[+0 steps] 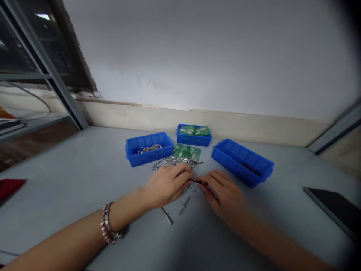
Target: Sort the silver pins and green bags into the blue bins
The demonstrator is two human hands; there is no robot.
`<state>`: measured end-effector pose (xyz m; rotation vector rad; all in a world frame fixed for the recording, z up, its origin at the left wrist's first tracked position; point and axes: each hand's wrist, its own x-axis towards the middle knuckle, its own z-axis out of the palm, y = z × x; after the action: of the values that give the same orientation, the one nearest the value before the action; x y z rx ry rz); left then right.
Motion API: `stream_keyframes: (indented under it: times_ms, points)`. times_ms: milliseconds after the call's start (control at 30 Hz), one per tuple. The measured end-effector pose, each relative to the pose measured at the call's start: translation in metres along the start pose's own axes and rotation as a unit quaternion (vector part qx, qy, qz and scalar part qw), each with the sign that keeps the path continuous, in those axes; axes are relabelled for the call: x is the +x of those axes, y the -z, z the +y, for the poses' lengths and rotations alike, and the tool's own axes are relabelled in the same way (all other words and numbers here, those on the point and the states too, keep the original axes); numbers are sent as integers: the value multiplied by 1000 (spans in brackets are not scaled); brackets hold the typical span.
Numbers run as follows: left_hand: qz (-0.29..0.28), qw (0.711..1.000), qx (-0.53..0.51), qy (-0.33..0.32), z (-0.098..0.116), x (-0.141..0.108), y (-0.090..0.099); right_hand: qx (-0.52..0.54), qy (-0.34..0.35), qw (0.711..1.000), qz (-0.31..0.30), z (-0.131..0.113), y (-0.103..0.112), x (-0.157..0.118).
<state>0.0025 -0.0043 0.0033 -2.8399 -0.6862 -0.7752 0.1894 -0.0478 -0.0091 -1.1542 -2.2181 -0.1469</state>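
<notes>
My left hand (170, 182) and my right hand (222, 192) meet over the middle of the desk, fingers closed in a pinch. Between their fingertips runs a thin dark stem, apparently of a blind rivet (198, 182); its ends are hidden by my fingers. Just behind my left hand lies a pile of silver blind rivets (180, 160), partly covered by that hand. In front of my hands are a loose rivet (184, 206) and another rivet (167, 216), whose far end passes under my left hand. Green-tinted plastic packets (186, 151) lie behind the pile.
A blue bin (149, 156) of rivets stands behind left. At the back, another blue bin (194, 140) holds green packets. The right blue bin (237, 165) contains small black parts. A dark flat device (335, 207) lies far right, something red (11, 187) far left.
</notes>
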Motion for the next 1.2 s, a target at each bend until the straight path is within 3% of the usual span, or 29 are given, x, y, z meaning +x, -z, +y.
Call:
stream_keyframes:
  times_ms: [200, 633, 867, 1200]
  points:
    - [-27, 1000, -2, 11, 0, 0, 0, 2, 4, 1000, 16, 0, -1, 0]
    - [-18, 1000, 11, -1, -1, -3, -2, 2, 11, 1000, 29, -1, -1, 1]
    - [-10, 1000, -2, -1, 1, -1, 0, 13, -19, 1000, -6, -2, 1, 0]
    - [-15, 1000, -6, 6, 1, -2, 1, 6, -8, 1000, -13, -2, 0, 0]
